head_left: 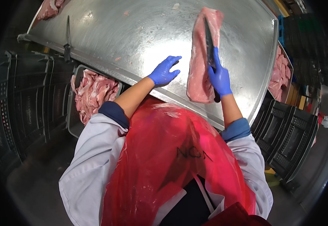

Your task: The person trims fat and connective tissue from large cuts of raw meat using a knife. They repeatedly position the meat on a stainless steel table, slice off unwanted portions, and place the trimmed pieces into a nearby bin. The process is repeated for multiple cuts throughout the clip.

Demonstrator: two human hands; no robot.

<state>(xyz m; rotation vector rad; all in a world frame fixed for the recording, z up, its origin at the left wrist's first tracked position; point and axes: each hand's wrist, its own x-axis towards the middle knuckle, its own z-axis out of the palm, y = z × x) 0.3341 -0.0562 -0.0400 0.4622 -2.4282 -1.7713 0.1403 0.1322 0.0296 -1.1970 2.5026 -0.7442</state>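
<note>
A long pale-pink slab of boneless meat, like a pork loin (198, 69), lies lengthwise on the steel table (141, 30), right of the middle. In a blue glove, my right hand (220, 78) is closed round the handle of a knife (209, 39). Its dark blade points away from me along the top of the meat; whether it touches the surface, I cannot tell. My left hand (164, 71), also gloved in blue, is just left of the meat, apart from it. Its fingers and thumb are spread and hold nothing.
A second knife (67, 41) lies at the table's left edge, and more meat (49, 9) at the far left corner. Bins of meat pieces stand below left (94, 94) and at the right (280, 73). Black crates (24, 101) are stacked left, others (284, 135) right.
</note>
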